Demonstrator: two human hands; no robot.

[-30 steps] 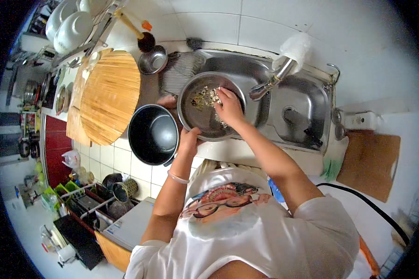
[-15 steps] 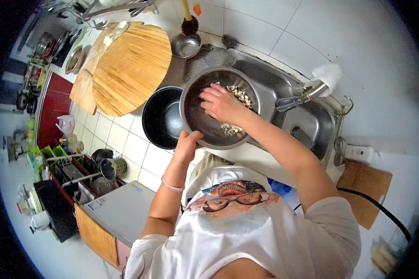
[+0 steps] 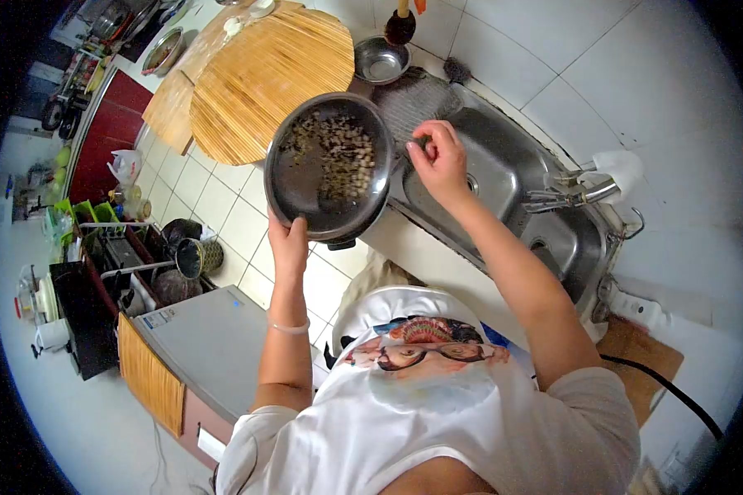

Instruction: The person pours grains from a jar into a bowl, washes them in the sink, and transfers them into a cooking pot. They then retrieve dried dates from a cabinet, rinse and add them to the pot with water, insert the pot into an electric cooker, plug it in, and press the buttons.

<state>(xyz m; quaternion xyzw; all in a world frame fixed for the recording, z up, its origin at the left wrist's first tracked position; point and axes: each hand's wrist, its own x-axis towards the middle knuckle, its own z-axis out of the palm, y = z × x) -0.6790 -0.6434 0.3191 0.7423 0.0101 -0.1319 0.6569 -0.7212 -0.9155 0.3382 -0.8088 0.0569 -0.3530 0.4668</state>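
The double sink [image 3: 499,144] spreads beneath and beyond the person's right hand [image 3: 439,165], which is loosely curled, apart from the bowl (whether it pinches anything, one cannot tell). A round slatted board [image 3: 272,87] lies beyond the left hand [image 3: 288,246], which grasps the near rim of a wide metal bowl [image 3: 301,194]. A smaller metal bowl [image 3: 381,60] sits beyond the right hand. Small pale and dark pieces [image 3: 347,161] lie inside the wide bowl, between the hands.
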